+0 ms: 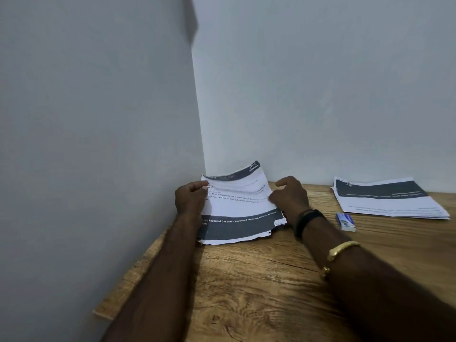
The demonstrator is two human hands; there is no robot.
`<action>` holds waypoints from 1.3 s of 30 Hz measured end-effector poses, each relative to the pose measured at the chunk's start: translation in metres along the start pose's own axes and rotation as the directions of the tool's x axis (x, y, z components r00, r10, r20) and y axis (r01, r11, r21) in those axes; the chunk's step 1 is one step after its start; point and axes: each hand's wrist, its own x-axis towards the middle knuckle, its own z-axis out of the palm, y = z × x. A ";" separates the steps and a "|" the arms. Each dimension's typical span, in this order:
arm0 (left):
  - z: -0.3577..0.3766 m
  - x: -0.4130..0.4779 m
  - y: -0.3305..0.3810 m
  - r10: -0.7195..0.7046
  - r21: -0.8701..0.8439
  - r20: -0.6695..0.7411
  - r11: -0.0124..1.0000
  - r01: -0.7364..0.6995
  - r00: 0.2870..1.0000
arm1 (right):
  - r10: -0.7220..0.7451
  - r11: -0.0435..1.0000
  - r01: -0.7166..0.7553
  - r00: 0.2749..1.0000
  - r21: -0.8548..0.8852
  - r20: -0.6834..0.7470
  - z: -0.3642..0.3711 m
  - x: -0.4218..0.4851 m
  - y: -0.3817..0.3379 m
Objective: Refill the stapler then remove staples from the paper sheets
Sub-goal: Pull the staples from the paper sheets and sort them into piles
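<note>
A set of printed paper sheets with dark grey bands and torn lower corners is lifted off the wooden table in the wall corner. My left hand pinches its upper left corner. My right hand grips its right edge with curled fingers; the wrist wears a black band and a gold bracelet. A small blue and white staple box lies to the right of my right wrist. No stapler shows in this view.
A second stack of printed sheets lies at the back right of the wooden table. Grey walls meet in a corner just behind the held sheets. The table's left edge runs along the left wall.
</note>
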 end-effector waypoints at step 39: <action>0.116 -0.095 0.061 0.568 -0.077 0.170 0.823 -0.563 0.806 | -0.431 0.827 0.529 0.814 0.189 -0.389 -0.185 -0.014 0.037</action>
